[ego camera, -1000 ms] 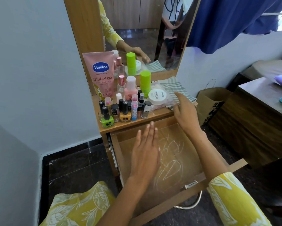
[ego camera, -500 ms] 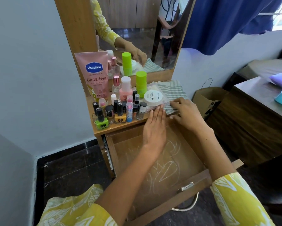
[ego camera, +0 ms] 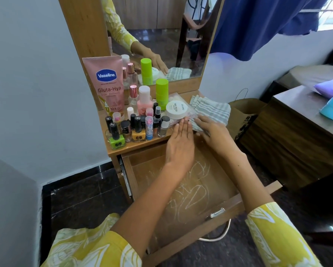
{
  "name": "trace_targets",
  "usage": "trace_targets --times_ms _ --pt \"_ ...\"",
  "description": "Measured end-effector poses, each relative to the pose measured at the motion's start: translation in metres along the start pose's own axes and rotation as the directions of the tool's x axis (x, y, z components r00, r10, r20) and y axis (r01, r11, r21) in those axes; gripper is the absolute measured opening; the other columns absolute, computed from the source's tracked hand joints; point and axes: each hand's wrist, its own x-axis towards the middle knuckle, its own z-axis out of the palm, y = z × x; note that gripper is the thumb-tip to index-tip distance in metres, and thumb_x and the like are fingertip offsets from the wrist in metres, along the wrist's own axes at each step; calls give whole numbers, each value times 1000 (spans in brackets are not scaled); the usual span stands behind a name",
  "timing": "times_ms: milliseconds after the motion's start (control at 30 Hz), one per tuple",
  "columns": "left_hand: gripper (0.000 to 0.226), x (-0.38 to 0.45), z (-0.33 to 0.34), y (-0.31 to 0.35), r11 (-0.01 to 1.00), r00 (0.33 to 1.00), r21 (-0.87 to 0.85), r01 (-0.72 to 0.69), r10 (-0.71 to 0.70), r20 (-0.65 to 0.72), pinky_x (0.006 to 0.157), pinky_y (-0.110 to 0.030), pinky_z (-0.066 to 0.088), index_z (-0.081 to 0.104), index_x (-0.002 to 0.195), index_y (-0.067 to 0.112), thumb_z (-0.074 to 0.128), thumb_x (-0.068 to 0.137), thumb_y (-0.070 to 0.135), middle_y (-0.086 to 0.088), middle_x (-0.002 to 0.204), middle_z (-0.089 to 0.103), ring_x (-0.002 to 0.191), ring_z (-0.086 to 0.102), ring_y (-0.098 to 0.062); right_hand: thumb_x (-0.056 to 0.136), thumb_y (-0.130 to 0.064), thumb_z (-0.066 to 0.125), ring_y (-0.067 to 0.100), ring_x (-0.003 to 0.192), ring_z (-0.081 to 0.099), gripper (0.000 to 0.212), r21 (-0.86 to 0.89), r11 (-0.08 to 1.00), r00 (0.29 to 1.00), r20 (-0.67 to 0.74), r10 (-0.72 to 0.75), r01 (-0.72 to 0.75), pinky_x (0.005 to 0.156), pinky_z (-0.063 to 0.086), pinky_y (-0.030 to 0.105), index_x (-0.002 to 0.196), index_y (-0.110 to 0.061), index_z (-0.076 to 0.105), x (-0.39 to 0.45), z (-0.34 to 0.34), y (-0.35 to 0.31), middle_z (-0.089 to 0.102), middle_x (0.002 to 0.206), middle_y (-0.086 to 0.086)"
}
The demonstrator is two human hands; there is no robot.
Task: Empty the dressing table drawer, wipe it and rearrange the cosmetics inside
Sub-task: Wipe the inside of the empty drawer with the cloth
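Observation:
The wooden drawer (ego camera: 237,206) is pulled out with nothing in it, its bottom marked with white scribbles. The cosmetics stand on the dressing table top (ego camera: 142,148): a pink Vaseline tube (ego camera: 108,85), a green bottle (ego camera: 161,93), a pink bottle (ego camera: 144,102), several nail polish bottles (ego camera: 115,140) and a white round jar (ego camera: 176,109) lying on a clear packet (ego camera: 178,98). My left hand (ego camera: 180,145) reaches over the drawer, fingers straight, with the tips touching the packet's near edge. My right hand (ego camera: 215,132) rests its fingertips on the near corner of a striped cloth (ego camera: 213,110), right beside the packet.
A mirror (ego camera: 161,35) rises behind the table top. To the right of the table a brown paper bag (ego camera: 242,112) stands on the dark floor, beside a low wooden cabinet (ego camera: 289,135). A white wall closes the left side.
Both hands moved up from over the drawer to the table top's front edge. The left hand's fingertips now touch the clear packet, and the right hand rests on the cloth's corner.

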Motion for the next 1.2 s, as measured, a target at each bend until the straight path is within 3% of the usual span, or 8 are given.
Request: trace_targets --times_ms 200,367,467,567,700,967,1100,1200 --pt "69 -1 -2 -4 1000 1000 -18 11 -11 1 116 -39 -7 -10 143 -9 34 98 20 -24 154 -7 144 -7 -31 89 6 50 20 128 49 43 -1 1000 992 -127 -1 1 109 31 27 128 -10 58 -18 1 -1 55 135 7" --pt "70 -3 -3 -6 1000 1000 -15 8 -8 14 116 -40 -6 -7 144 -8 37 97 21 -23 155 -5 144 -6 -30 86 6 56 22 105 65 36 118 993 973 -228 28 -1 89 44 21 118 -6 65 -50 0 4 69 113 11" --pt "67 -10 -4 -6 999 1000 -49 -3 2 -29 117 -40 -5 -5 145 -7 35 98 20 -23 154 -4 144 -5 -30 83 11 56 13 89 66 34 191 982 953 -299 57 1 76 42 8 111 -4 69 -63 -4 5 73 101 8" --pt "63 -30 -4 -9 988 997 -148 -47 36 -73 116 -36 -7 -3 147 -2 35 98 14 -19 156 -2 145 -3 -25 84 10 56 9 82 63 33 229 973 949 -306 82 -10 70 43 7 109 -6 70 -72 -10 3 72 96 2" --pt "60 -73 1 -25 970 998 -239 -55 43 -54 112 -32 -13 1 148 8 34 101 22 -9 157 -1 144 -3 -17 86 7 56 10 85 61 31 251 968 958 -274 85 -14 72 43 10 110 -7 70 -80 -14 -3 66 98 -4" --pt "62 -136 18 -86 982 963 -159 99 -54 262 115 -35 -10 -3 149 8 19 101 41 -10 156 -11 144 -11 -19 87 5 57 20 84 65 27 225 974 974 -216 70 -21 74 45 22 108 -6 70 -77 -4 -31 72 96 8" --pt "67 -141 27 -90 970 953 -213 121 -54 298 116 -34 -7 -8 148 10 19 100 48 -8 155 -16 143 -13 -17 93 -12 54 19 97 64 28 118 991 998 7 62 -62 86 49 28 119 -11 63 -74 12 -54 68 111 8" --pt "70 -142 30 -93 962 954 -250 109 -31 297 117 -32 -5 -10 148 11 21 99 50 -4 152 -22 143 -14 -15 95 -13 51 20 105 62 32 -42 998 976 217 -31 41 94 48 32 125 -17 57 -69 37 -69 64 120 5"
